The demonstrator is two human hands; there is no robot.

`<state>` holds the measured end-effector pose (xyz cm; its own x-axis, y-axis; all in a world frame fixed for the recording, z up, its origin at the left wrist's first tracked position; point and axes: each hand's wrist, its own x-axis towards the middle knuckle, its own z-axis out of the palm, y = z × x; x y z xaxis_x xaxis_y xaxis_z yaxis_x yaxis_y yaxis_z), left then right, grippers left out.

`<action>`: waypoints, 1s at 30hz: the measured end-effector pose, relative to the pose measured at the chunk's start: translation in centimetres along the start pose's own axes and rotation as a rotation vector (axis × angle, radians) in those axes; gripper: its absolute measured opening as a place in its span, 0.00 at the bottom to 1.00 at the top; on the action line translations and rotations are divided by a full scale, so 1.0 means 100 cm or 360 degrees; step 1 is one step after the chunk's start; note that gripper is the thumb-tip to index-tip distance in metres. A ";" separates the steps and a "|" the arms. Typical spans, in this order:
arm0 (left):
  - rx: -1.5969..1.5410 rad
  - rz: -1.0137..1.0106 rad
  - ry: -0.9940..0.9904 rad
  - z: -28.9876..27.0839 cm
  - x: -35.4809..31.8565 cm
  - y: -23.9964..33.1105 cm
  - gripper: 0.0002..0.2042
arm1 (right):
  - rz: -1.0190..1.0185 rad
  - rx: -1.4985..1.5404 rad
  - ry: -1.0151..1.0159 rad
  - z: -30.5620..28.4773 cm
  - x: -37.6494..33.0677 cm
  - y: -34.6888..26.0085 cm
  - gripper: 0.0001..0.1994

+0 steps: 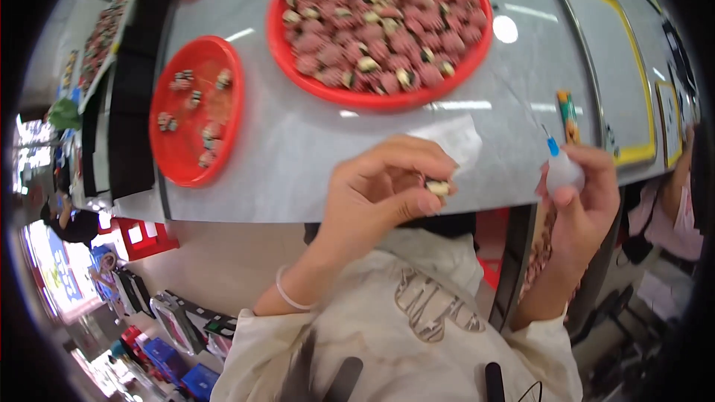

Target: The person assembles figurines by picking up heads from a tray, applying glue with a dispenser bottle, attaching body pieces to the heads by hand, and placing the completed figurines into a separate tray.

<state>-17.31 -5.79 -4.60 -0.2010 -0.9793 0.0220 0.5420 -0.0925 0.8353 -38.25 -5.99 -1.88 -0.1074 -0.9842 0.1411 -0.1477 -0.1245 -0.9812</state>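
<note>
Between the thumb and fingers of my left hand (387, 186) is a small figurine piece (438, 187), cream with some dark and pink parts. Held upright in my right hand (585, 197) is a small white squeeze bottle (564, 173) with a blue needle tip. The needle stands apart from the piece. Beyond my hands a large red tray (380, 98) is heaped with similar pink, cream and black pieces (372, 30). To the left, a smaller red tray (165, 156) holds several black-and-white striped pieces (194, 99).
A crumpled white tissue (459, 141) lies on the grey table (275, 179) just past my left hand. An orange-and-green tube (568, 115) lies beyond the bottle. A yellow-edged metal frame (633, 74) is at the right. Another person's arm (674, 186) shows at the far right.
</note>
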 end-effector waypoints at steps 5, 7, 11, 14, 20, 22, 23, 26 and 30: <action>-0.0139 -0.0158 -0.0037 0.005 0.002 -0.003 0.13 | -0.0029 0.0083 0.0013 0.001 0.004 -0.011 0.26; -0.0103 0.0027 -0.0044 0.007 0.003 -0.009 0.12 | -0.0213 0.0421 -0.0128 0.002 0.005 -0.004 0.25; -0.0071 0.0014 -0.0065 0.010 0.002 -0.016 0.12 | -0.0252 0.0131 -0.0177 -0.012 0.004 -0.005 0.24; 0.0244 -0.0013 0.0065 0.016 -0.002 -0.016 0.17 | -0.0157 0.0016 -0.0229 -0.010 0.002 -0.009 0.25; 0.0368 0.0045 0.0012 0.015 -0.004 -0.016 0.17 | -0.0651 -0.0165 -0.0349 -0.012 0.004 -0.001 0.24; 0.0381 0.0032 0.0023 0.015 -0.003 -0.015 0.17 | -0.0664 -0.0241 -0.0335 -0.011 0.002 -0.004 0.24; 0.0399 0.0024 0.0038 0.015 -0.002 -0.015 0.17 | -0.0682 -0.0310 -0.0326 -0.010 0.000 -0.007 0.23; 0.0464 0.0077 0.0022 0.013 -0.002 -0.017 0.18 | -0.0745 -0.0497 -0.0297 -0.008 -0.007 -0.016 0.23; 0.0441 0.0046 0.0054 0.014 -0.003 -0.017 0.18 | -0.0815 -0.0684 -0.0276 -0.007 -0.010 -0.021 0.22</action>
<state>-19.32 -5.14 -5.27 -0.1586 -0.9868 0.0331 0.3021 -0.0166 0.9531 -38.53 -4.62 0.11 0.2334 -0.8252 0.5144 -0.5182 -0.5532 -0.6523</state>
